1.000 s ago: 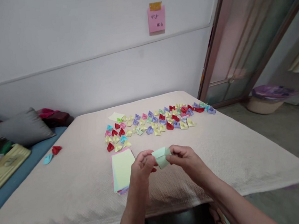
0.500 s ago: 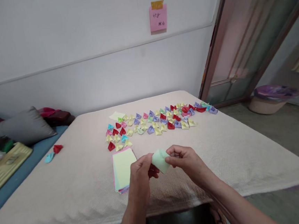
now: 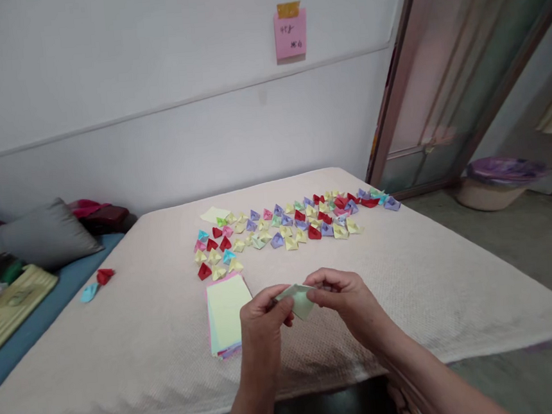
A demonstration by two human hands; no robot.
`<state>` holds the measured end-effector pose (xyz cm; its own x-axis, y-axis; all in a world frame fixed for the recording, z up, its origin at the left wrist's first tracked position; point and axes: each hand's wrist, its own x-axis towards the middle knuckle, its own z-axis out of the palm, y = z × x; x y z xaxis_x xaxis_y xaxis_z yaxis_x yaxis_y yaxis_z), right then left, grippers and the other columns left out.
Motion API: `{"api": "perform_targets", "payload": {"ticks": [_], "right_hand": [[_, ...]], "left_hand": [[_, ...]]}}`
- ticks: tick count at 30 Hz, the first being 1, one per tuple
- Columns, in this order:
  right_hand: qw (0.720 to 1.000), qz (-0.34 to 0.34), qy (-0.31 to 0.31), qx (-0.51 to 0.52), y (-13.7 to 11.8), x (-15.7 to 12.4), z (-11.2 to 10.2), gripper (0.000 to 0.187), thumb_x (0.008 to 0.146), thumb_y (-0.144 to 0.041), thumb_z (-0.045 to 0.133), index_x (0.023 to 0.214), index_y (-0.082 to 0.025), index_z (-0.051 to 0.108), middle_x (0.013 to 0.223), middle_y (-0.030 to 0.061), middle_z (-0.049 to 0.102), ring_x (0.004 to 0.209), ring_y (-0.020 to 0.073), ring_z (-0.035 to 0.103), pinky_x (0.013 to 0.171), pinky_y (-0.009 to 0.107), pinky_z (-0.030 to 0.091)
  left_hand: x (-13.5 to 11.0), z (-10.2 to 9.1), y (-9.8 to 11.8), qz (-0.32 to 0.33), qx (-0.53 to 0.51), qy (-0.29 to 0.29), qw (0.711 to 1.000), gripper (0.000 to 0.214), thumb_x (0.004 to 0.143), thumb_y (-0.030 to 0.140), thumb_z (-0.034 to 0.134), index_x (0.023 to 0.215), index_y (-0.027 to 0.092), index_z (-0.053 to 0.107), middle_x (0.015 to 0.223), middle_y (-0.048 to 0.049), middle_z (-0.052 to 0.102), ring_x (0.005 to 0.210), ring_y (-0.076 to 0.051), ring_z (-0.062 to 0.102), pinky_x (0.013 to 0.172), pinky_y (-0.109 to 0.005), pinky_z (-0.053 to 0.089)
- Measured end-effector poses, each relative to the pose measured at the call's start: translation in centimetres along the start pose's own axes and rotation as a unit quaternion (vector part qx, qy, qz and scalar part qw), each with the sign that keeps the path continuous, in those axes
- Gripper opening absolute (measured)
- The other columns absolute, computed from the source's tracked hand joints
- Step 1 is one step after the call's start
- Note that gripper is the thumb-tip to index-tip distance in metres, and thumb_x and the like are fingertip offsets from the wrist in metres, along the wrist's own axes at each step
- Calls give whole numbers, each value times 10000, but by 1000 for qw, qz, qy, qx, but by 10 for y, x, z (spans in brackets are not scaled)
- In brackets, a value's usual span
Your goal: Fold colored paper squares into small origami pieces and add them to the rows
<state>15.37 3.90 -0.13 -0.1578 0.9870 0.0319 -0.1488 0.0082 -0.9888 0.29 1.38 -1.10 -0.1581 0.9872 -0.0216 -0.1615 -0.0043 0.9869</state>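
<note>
The left hand (image 3: 260, 316) and the right hand (image 3: 345, 292) hold one folded green paper (image 3: 302, 303) between them. On each side, thumb and fingers are pinched together on its edge. Left of these fingers lies a paper pile (image 3: 228, 311); beyond them, many small folded papers (image 3: 314, 232) lie on the cloth (image 3: 432, 283).

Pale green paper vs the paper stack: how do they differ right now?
- Place: the pale green paper is pinched between left hand and right hand; the paper stack lies on the cloth.
- Shape: the pale green paper is folded to a point at the bottom; the paper stack's top sheet is flat.
- Colour: the pale green paper shows one colour; the paper stack has a yellow top and multicoloured edges.
Shared: both are paper.
</note>
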Motion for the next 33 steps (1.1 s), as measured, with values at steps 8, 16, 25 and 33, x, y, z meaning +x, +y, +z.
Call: {"api": "perform_targets", "payload": {"ticks": [8,16,25,33], "right_hand": [[990,-131,-42,-7,-2,-4,-5,117,721,-172,687,631,-230,733,648,1,537,625,145,508,590,284,377],[968,-230,-19,-101,-8,-6,-10,161,795,-158,638,681,-233,723,671,11,543,620,149,529,567,281,391],[927,-319,-57,-187,-2,-6,-9,224,827,-75,568,821,-236,723,715,11,550,637,128,540,556,246,411],[923,-299,-113,-213,-6,-5,-14,273,841,-69,531,867,-250,734,800,30,559,708,134,558,599,249,423]], "left_hand": [[-5,2,6,108,-50,-55,991,178,701,77,602,635,195,717,713,-12,600,596,-114,503,551,-248,376],[-9,6,17,37,-74,-56,995,260,712,218,642,970,214,615,732,0,632,611,-129,531,563,-247,426],[-3,2,6,-12,17,-83,996,169,791,304,626,780,136,633,573,14,578,539,-98,493,523,-214,393],[0,-6,10,51,65,-91,992,95,796,249,626,774,162,658,570,30,581,565,-96,504,568,-205,397]]}}
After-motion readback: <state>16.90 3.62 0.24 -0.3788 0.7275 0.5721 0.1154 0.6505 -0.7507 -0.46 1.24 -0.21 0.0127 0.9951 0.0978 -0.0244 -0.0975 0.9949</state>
